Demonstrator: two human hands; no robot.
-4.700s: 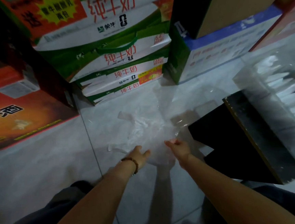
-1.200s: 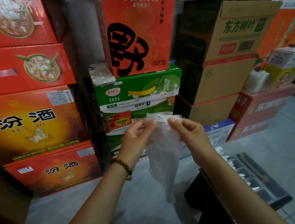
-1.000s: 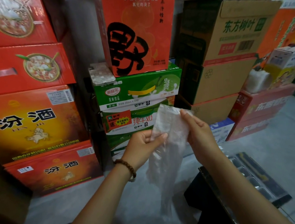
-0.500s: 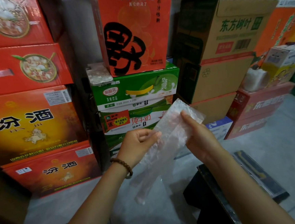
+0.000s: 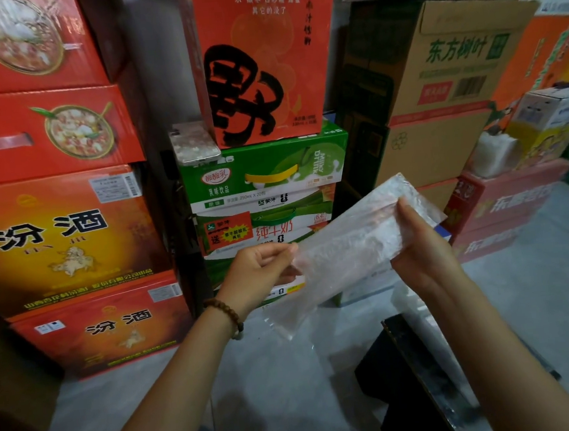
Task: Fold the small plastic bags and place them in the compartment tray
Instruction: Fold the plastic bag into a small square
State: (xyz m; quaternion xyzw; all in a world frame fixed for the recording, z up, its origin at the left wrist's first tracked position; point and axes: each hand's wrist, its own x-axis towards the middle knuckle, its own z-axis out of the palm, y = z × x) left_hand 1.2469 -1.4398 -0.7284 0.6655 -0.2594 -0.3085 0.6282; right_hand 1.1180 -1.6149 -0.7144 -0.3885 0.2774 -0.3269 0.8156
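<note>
Bag (image 5: 344, 248) held in air, centre, stretched slantwise, far-right end higher. Left hand (image 5: 264, 272) curled, pinches near-left part. Right hand (image 5: 420, 248) grips far-right part, thumb on top. Black box (image 5: 404, 376) below right, on floor.

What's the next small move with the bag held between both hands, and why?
Probably bring the left hand toward the right hand to fold the plastic bag in half: it is a long narrow strip, pinched between both hands, its lower end hanging loose.
</note>
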